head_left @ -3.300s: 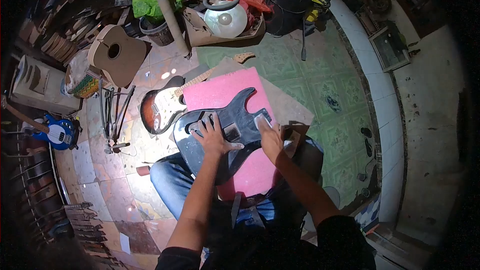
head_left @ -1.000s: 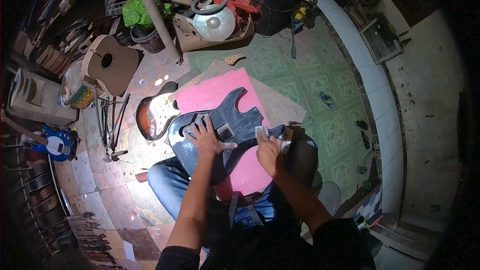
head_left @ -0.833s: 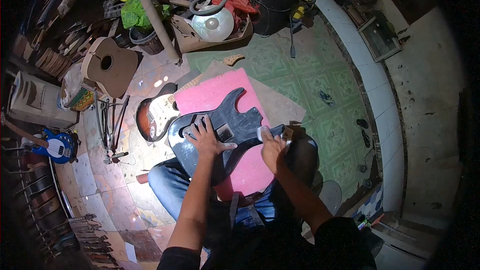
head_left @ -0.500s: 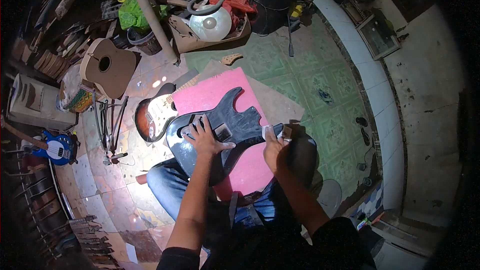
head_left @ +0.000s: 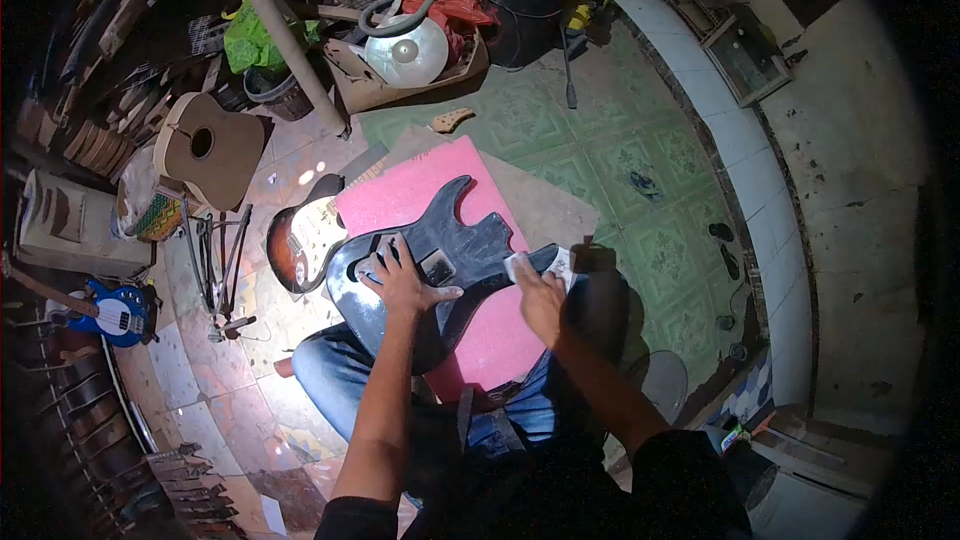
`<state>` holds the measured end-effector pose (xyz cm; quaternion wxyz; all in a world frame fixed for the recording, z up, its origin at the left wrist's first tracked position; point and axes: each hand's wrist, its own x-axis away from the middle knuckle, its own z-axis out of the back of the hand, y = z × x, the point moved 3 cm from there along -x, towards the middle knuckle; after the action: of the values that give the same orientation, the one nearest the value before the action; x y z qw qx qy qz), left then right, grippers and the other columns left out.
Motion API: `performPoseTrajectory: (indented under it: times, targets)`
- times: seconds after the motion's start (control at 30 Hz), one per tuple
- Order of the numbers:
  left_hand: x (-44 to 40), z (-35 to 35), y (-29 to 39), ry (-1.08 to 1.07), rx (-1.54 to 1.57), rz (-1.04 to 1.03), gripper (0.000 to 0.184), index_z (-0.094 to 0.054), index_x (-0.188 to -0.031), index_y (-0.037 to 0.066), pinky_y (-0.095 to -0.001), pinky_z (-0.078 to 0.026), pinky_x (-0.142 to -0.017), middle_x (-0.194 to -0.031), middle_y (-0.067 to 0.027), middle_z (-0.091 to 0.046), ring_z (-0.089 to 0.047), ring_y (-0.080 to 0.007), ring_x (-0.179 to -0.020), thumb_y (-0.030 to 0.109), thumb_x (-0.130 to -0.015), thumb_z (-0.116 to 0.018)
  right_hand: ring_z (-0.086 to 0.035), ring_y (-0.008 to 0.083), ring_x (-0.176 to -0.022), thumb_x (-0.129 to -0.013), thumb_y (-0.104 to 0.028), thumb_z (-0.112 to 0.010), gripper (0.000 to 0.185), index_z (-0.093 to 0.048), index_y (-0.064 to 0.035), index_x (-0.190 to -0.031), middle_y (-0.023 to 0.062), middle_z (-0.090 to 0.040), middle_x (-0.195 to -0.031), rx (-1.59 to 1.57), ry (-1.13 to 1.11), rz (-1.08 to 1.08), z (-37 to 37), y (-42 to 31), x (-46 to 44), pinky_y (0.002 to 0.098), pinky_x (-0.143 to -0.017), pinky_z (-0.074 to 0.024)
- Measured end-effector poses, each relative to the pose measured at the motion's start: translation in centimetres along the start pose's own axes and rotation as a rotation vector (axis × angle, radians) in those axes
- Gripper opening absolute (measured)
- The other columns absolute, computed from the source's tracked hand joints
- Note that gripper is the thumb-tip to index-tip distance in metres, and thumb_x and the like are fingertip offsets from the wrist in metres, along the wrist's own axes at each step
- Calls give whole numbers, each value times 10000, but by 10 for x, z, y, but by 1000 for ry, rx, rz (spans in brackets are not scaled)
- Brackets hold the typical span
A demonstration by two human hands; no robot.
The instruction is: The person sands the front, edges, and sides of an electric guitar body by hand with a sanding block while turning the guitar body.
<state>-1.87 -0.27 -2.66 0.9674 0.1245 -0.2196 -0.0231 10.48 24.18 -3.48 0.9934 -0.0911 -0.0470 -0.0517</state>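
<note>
A black guitar body (head_left: 465,245) lies across a pink board (head_left: 405,187) over my lap. Spread fingers of my left hand (head_left: 403,285) press on the body, left of its square cavity. My right hand (head_left: 541,302) is closed on a small whitish pad (head_left: 518,266), which touches the body near its right-hand horn. Part of the pad is hidden under the fingers. Another pale, block-like piece (head_left: 562,265) is beside that horn, close to my right hand.
A sunburst guitar (head_left: 305,237) lies left of the pink board. Further left are an acoustic guitar body (head_left: 212,149), a metal stand (head_left: 212,265) and a blue guitar (head_left: 118,314). Behind are a cardboard box (head_left: 385,92), a black bucket (head_left: 522,25) and a leaning pole (head_left: 275,25).
The right hand with the pad has shifted a little along the body's right-hand horn. The left hand stays on the body. The whole view has drifted slightly left.
</note>
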Motion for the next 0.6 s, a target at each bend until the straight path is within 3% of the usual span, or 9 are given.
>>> performPoseTrajectory:
  times: [0.03, 0.07, 0.2, 0.3, 0.37, 0.4, 0.5, 0.57, 0.6]
  targets:
    - [0, 0, 0, 4, -2, 0, 1640, -90, -1640, 83, -764, -9, -1147, -1682, -215, -169, -117, -475, -1542, 767, -383, -891, -634, 386, -1001, -870, -40, -508, 588, -511, -41, -1458, 165, -517, -1504, 24, -51, 0, -1, 14, -2, 500, -861, -481]
    - [0, 0, 0, 5, -4, -2, 1640, -90, -1640, 83, -764, -9, -1147, -1682, -215, -169, -117, -475, -1542, 767, -383, -891, -635, 381, -995, -861, -24, -512, 607, -503, -55, -1468, 169, -516, -1506, -48, 18, -104, 1, 29, -4, 508, -854, -480]
    - [0, -3, -1, 18, 9, -5, 1632, -102, -1639, 83, -758, -9, -1151, -1679, -213, -173, -131, -474, -1538, 770, -385, -888, -634, 382, -986, -842, -5, -525, 595, -535, -59, -1435, 179, -554, -1454, -71, 200, -183, -6, 38, -2, 504, -847, -482]
    - [0, -2, 0, 55, -6, -14, 1621, -117, -1637, 79, -752, -9, -1156, -1674, -213, -184, -139, -464, -1540, 779, -391, -881, -674, 406, -958, -822, 9, -522, 567, -571, -42, -1385, 169, -580, -1430, -39, 144, 1, -2, 14, 2, 517, -839, -524]
    - [-1, -6, -3, 18, -12, -20, 1658, -67, -1640, 75, -757, 5, -1150, -1680, -255, -126, -96, -475, -1547, 816, -386, -857, -672, 419, -973, -812, 9, -537, 564, -583, -44, -1372, 179, -583, -1426, -100, 114, -47, -7, 38, -5, 526, -855, -521]
    - [0, -8, -6, 21, -16, -18, 1658, -67, -1640, 75, -757, 5, -1150, -1680, -255, -126, -96, -475, -1547, 816, -386, -857, -661, 407, -1031, -815, -11, -560, 538, -598, -36, -1351, 177, -590, -1423, -102, 132, -200, -13, 57, -15, 514, -879, -519]
    - [5, -15, -11, 103, 41, -99, 1591, -80, -1640, 71, -728, -12, -1170, -1682, -256, -118, -85, -466, -1553, 816, -455, -838, -651, 456, -1048, -820, 35, -536, 555, -597, -45, -1366, 241, -648, -1292, -208, 286, -314, 4, 72, -18, 534, -931, -504]
    - [16, -25, -17, 177, 32, -155, 1440, -96, -1639, 69, -707, -35, -1182, -1684, -261, -106, -71, -453, -1560, 809, -607, -774, -638, 453, -1130, -827, 23, -540, 531, -608, -28, -1351, 262, -633, -1315, -364, 402, -229, -5, 80, -16, 511, -1008, -492]
    - [24, -30, -19, 184, 28, -153, 1440, -96, -1639, 69, -707, -35, -1182, -1684, -261, -106, -71, -453, -1560, 809, -607, -774, -629, 443, -1162, -827, 10, -552, 533, -605, -23, -1356, 264, -626, -1328, -413, 448, -216, -5, 77, -13, 498, -1028, -484]
